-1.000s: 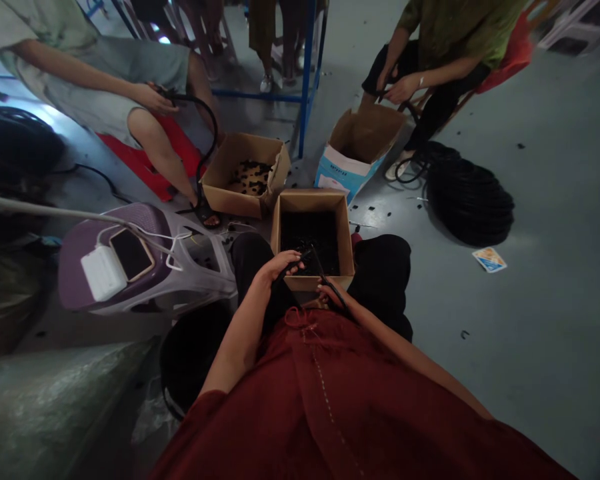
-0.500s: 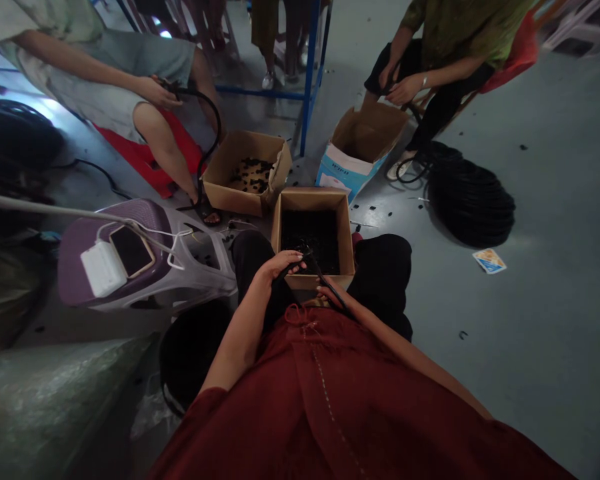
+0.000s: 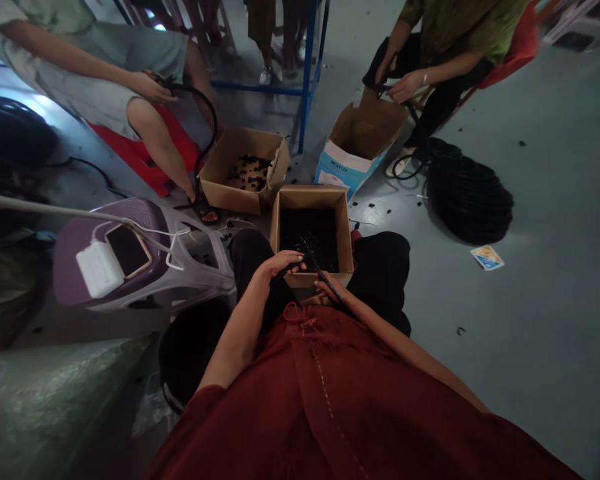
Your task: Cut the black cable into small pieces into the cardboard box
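Note:
My left hand (image 3: 286, 263) is closed around a black rubber-like strip (image 3: 280, 273), its fingers over the near part of an open cardboard box (image 3: 351, 247). Dark pieces (image 3: 310, 227) fill the bottom of that box, which stands between my knees. Close by on the right, my right hand (image 3: 329, 287) grips a slim black tool (image 3: 335, 293); its kind is hard to make out against the dark background. The tool's far end meets the strip in front of my left fingertips. Below my left forearm lies a large black coil (image 3: 193, 353).
A second cardboard box (image 3: 235, 190) holds scattered black pieces, beside a blue-and-white carton (image 3: 347, 163). Two seated people handle black strips. On the left, a purple-topped stool (image 3: 75, 247) carries a phone (image 3: 129, 250) and a white case (image 3: 99, 269). Another black coil (image 3: 470, 193) lies right.
My hands keep almost the same place and hold. The whole view has shifted slightly. At the upper right, the other person's hands have moved a little apart along their strip.

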`<state>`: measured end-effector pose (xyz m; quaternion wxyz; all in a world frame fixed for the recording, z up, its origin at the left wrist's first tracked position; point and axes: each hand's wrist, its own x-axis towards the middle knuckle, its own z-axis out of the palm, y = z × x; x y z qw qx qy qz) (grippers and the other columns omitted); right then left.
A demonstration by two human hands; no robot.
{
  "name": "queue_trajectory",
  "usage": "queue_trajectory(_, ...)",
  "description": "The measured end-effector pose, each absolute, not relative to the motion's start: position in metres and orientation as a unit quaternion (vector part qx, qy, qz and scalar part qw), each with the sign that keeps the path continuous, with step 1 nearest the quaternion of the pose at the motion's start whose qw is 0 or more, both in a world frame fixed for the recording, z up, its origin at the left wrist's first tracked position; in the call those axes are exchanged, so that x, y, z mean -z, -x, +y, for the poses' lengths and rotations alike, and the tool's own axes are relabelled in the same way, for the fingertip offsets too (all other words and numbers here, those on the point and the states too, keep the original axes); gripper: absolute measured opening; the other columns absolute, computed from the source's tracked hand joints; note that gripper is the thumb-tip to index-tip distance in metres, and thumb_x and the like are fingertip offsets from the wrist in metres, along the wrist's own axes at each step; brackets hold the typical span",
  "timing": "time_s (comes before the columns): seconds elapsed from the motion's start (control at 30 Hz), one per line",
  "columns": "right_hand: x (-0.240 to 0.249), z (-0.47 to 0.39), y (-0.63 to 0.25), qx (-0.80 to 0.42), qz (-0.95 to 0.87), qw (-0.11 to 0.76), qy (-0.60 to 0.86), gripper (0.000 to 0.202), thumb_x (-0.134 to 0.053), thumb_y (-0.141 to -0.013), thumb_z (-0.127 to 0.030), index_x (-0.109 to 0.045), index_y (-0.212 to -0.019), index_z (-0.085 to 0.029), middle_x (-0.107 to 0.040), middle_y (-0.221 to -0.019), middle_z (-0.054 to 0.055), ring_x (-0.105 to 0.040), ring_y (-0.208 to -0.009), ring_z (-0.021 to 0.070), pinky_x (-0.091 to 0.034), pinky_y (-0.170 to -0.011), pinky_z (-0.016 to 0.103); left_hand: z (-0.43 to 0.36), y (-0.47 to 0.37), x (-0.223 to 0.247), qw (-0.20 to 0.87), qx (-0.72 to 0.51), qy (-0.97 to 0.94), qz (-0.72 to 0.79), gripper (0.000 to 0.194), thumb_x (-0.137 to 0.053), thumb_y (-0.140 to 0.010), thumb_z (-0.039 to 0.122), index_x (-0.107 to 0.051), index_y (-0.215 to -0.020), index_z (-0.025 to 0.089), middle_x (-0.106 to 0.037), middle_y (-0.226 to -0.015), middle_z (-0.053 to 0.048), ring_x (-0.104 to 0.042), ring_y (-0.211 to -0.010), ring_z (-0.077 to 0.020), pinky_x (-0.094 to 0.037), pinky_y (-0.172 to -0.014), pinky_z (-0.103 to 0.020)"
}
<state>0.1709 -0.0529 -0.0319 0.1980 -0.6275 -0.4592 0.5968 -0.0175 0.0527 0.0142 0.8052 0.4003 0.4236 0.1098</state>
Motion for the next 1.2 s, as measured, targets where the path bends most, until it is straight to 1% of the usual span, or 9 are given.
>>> queue_trajectory(0.2, 0.041, -0.053, -0.174, -0.575, -0.499, 0.173, 0.624, 0.041, -0.05, -0.081, -0.029, -0.042, -0.12, -0.019, -0.059, -0.084, 0.002, -0.06, -0.071, 0.0137, -0.048, -0.06, 0.024, 0.053, 0.017, -0.013, 0.803, -0.111, -0.401, 0.427, 0.027, -0.05, -0.08, 0.016, -0.056, -0.105, 0.007, -0.062, -0.071, -0.004, -0.044, -0.043, -0.0033, -0.03, -0.038, -0.015)
queue_trajectory(0.33, 0.041, -0.054, -0.173, -0.581, -0.499, 0.183, 0.616, 0.04, -0.049, -0.081, -0.029, -0.042, -0.119, -0.019, -0.059, -0.089, 0.003, -0.06, -0.072, 0.0134, -0.048, -0.063, 0.024, 0.053, 0.017, -0.011, 0.804, -0.11, -0.403, 0.424, 0.028, -0.051, -0.08, 0.017, -0.055, -0.105, 0.007, -0.062, -0.072, -0.003, -0.044, -0.043, -0.0034, -0.03, -0.037, -0.015)
queue_trajectory(0.53, 0.033, -0.055, -0.173, -0.551, -0.523, 0.169, 0.629, 0.04, -0.047, -0.08, -0.031, -0.046, -0.118, -0.018, -0.061, -0.087, 0.004, -0.059, -0.065, 0.0139, -0.046, -0.06, 0.024, 0.053, 0.016, -0.011, 0.798, -0.109, -0.408, 0.431, 0.025, -0.052, -0.081, 0.02, -0.057, -0.102, 0.008, -0.063, -0.071, -0.003, -0.044, -0.043, -0.0032, -0.031, -0.038, -0.015)
queue_trajectory(0.63, 0.029, -0.052, -0.176, -0.503, -0.548, 0.168, 0.647, 0.041, -0.049, -0.078, -0.03, -0.048, -0.116, -0.017, -0.062, -0.089, 0.006, -0.059, -0.076, 0.0179, -0.046, -0.069, 0.028, 0.053, 0.016, -0.01, 0.796, -0.108, -0.417, 0.425, 0.027, -0.048, -0.085, 0.028, -0.059, -0.096, 0.006, -0.064, -0.071, -0.005, -0.046, -0.044, -0.0038, -0.034, -0.039, -0.016)
queue_trajectory(0.7, 0.027, -0.051, -0.176, -0.458, -0.577, 0.173, 0.654, 0.042, -0.05, -0.077, -0.029, -0.048, -0.117, -0.017, -0.062, -0.098, 0.008, -0.058, -0.088, 0.0202, -0.043, -0.078, 0.031, 0.053, 0.017, -0.009, 0.797, -0.102, -0.417, 0.424, 0.032, -0.044, -0.087, 0.033, -0.059, -0.098, 0.006, -0.064, -0.071, -0.006, -0.049, -0.046, -0.0051, -0.037, -0.041, -0.017)
queue_trajectory(0.77, 0.027, -0.05, -0.176, -0.425, -0.6, 0.173, 0.655, 0.043, -0.049, -0.078, -0.028, -0.047, -0.119, -0.017, -0.061, -0.106, 0.009, -0.056, -0.095, 0.0214, -0.041, -0.082, 0.032, 0.053, 0.018, -0.009, 0.799, -0.097, -0.417, 0.424, 0.035, -0.042, -0.088, 0.035, -0.059, -0.1, 0.007, -0.064, -0.071, -0.006, -0.051, -0.048, -0.0062, -0.039, -0.043, -0.017)
queue_trajectory(0.87, 0.03, -0.05, -0.175, -0.422, -0.601, 0.16, 0.659, 0.043, -0.049, -0.078, -0.028, -0.046, -0.12, -0.017, -0.062, -0.102, 0.01, -0.057, -0.092, 0.0217, -0.041, -0.081, 0.033, 0.052, 0.019, -0.009, 0.798, -0.086, -0.415, 0.428, 0.036, -0.042, -0.088, 0.036, -0.059, -0.101, 0.006, -0.064, -0.07, -0.006, -0.051, -0.047, -0.006, -0.039, -0.044, -0.017)
queue_trajectory(1.03, 0.039, -0.055, -0.175, -0.435, -0.598, 0.158, 0.655, 0.04, -0.047, -0.079, -0.027, -0.047, -0.117, -0.017, -0.062, -0.091, 0.006, -0.057, -0.082, 0.0189, -0.042, -0.075, 0.03, 0.051, 0.016, -0.011, 0.786, -0.058, -0.426, 0.443, 0.033, -0.048, -0.085, 0.035, -0.06, -0.098, 0.007, -0.06, -0.062, -0.001, -0.044, -0.04, -0.0045, -0.031, -0.039, -0.017)
queue_trajectory(1.2, 0.034, -0.056, -0.176, -0.434, -0.601, 0.171, 0.649, 0.04, -0.046, -0.079, -0.026, -0.047, -0.117, -0.016, -0.062, -0.092, 0.006, -0.058, -0.084, 0.0192, -0.043, -0.076, 0.031, 0.049, 0.016, -0.022, 0.787, -0.075, -0.437, 0.428, 0.041, -0.054, -0.079, 0.044, -0.059, -0.097, 0.007, -0.06, -0.065, -0.001, -0.045, -0.042, -0.0045, -0.032, -0.04, -0.017)
